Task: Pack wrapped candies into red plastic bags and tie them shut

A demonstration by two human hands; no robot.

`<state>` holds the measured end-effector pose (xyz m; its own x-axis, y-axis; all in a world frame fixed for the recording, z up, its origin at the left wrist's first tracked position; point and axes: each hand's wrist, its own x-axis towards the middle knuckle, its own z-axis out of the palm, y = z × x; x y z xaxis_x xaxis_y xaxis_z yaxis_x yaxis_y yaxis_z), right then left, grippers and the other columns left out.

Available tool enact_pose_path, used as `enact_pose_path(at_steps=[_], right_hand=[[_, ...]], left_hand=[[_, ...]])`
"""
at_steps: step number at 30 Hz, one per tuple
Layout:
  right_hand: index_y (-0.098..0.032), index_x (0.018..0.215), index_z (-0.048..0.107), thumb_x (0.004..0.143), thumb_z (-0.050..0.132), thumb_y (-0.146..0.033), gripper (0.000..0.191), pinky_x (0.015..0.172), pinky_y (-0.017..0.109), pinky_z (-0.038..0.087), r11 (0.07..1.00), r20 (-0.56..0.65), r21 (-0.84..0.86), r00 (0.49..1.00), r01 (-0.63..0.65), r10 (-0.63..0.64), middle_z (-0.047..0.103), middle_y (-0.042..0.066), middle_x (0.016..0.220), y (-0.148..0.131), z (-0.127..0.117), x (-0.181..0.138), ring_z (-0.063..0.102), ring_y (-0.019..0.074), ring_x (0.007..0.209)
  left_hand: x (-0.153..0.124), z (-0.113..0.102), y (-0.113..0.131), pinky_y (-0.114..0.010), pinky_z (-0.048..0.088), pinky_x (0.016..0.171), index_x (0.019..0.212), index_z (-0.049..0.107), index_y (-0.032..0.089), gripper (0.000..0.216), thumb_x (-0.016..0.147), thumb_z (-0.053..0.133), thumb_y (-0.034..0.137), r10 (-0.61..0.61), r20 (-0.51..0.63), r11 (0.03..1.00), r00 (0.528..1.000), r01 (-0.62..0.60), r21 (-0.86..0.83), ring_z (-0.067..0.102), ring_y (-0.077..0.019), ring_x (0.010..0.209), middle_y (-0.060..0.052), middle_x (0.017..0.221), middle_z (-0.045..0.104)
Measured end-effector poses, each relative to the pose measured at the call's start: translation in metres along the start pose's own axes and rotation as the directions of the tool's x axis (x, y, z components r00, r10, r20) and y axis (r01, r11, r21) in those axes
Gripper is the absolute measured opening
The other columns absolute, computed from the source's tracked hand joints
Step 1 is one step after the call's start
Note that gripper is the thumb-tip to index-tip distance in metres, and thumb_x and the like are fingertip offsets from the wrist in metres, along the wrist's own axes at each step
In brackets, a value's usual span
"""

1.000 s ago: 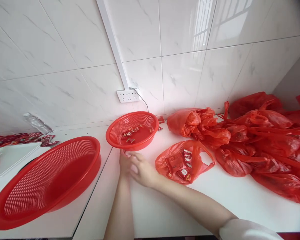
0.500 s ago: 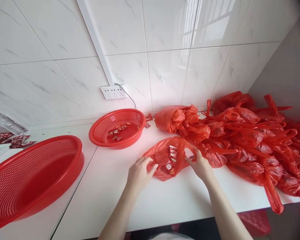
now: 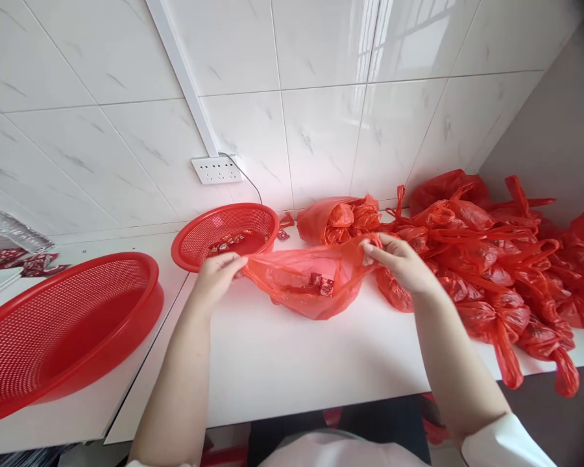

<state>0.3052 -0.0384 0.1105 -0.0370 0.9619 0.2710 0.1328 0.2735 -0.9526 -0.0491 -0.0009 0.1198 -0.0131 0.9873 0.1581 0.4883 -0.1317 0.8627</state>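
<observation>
A thin red plastic bag (image 3: 316,305) is stretched wide between my two hands in front of me. My left hand (image 3: 219,275) pinches its left handle, and my right hand (image 3: 394,259) grips the right handle with closed fingers. Through the bag's mouth I see small red printed packets (image 3: 321,284) lying inside; how many lie deeper is hidden by the plastic. The bag's lower part hangs close to the white table (image 3: 292,376); I cannot tell whether it touches.
A small red mesh basket (image 3: 224,213) with several small packets stands behind my left hand. A large red basket (image 3: 148,285) is at left. Several tied red bags (image 3: 496,285) are heaped at right, a bundled red bag (image 3: 316,217) behind. A wall socket (image 3: 217,170) has a cable.
Both hands have taken hold of the bag's handles and pulled them apart and upward. The bag's mouth is wider, and its packets have slid down inside. My view has shifted slightly.
</observation>
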Motion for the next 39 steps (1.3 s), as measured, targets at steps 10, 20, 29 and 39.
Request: enact_pose_path(at_steps=[10,20,29,39], right_hand=[[-0.018,0.108,0.064,0.09,0.054,-0.048,0.035,0.072,0.034,0.055,0.977,-0.099,-0.127,0.978,0.172,-0.185,0.068,0.005,0.085,-0.051,0.001,0.013,0.065,0.0184,0.078],[-0.024,0.122,0.053,0.088,0.059,-0.047,0.042,0.09,0.041,0.051,0.925,-0.382,-0.341,0.874,0.169,-0.301,0.061,0.01,0.121,0.018,0.016,-0.012,0.06,0.0223,0.108],[-0.02,0.145,0.035,0.076,0.072,-0.048,0.083,0.111,0.047,0.035,0.989,-0.006,-0.129,0.998,0.068,-0.07,0.043,0.014,0.147,0.103,0.059,-0.027,0.039,0.0299,0.137],[-0.016,0.088,0.068,0.078,0.07,-0.05,0.036,0.077,0.033,0.052,0.924,-0.103,0.378,0.989,-0.059,0.105,0.07,0.004,0.085,0.058,0.069,0.012,0.065,0.0211,0.08]], left_hand=[[-0.003,-0.003,0.02,-0.02,0.04,0.049,0.06,0.048,0.019,0.031,0.075,0.066,0.039,-0.018,-0.187,0.959,0.982,-0.036,-0.281,0.049,-0.0108,0.059,0.001,0.064,0.052],[-0.02,-0.01,-0.024,-0.027,0.049,0.064,0.104,0.058,0.022,0.042,0.075,0.066,0.052,0.049,-0.147,0.927,0.988,-0.1,-0.362,0.063,-0.0182,0.082,-0.003,0.086,0.063],[-0.04,0.062,-0.076,-0.049,0.046,0.1,0.124,0.06,0.024,0.066,0.063,0.083,0.036,0.197,0.553,0.968,0.809,-0.07,-0.243,0.057,-0.0327,0.12,-0.013,0.129,0.062],[-0.005,0.085,-0.016,-0.038,0.031,0.114,0.116,0.069,0.021,0.041,0.088,0.056,0.049,0.259,0.3,0.818,0.918,-0.044,-0.573,0.046,-0.0271,0.132,-0.007,0.124,0.066]])
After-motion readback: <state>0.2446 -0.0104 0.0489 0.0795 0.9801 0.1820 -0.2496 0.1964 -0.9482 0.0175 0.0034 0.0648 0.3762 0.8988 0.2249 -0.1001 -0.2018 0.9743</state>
